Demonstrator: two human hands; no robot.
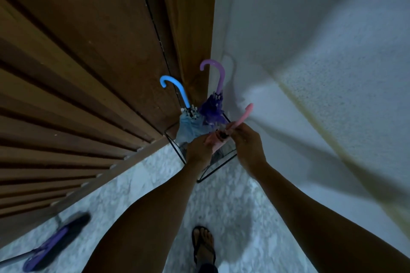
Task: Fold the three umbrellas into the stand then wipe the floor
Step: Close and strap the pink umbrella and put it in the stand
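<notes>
Head view looks steeply down on both hands meeting over a pink umbrella (218, 139). The right hand (245, 139) has its grip pinched on the umbrella just below the handle, fingers curled in toward the dark band at the top of the folded canopy. The left hand (199, 147) wraps the pink canopy from the other side, fingers closed round the bunched fabric. The pink handle (244, 116) slants up and away toward the white wall (310, 73).

Below the hands stands a black wire stand (213, 167), set on the floor in the corner where a brown slatted door (77, 95) meets the wall. The pink umbrella sits at the near side of the stand, its lower end hidden behind the hands, so how deep it goes cannot be told. Two more folded umbrellas stand in the far side: a blue umbrella (190, 126) toward the door, its hooked handle leaning against the wood, and a purple umbrella (213, 108) just beside it toward the wall, its hook upright against the door frame.

Nearer the camera, on the pale marbled floor (137, 184), a foot in a black flip-flop (203, 244) shows at the bottom edge. A purple flat mop head (55, 241) lies near the bottom left corner, beside the door.
</notes>
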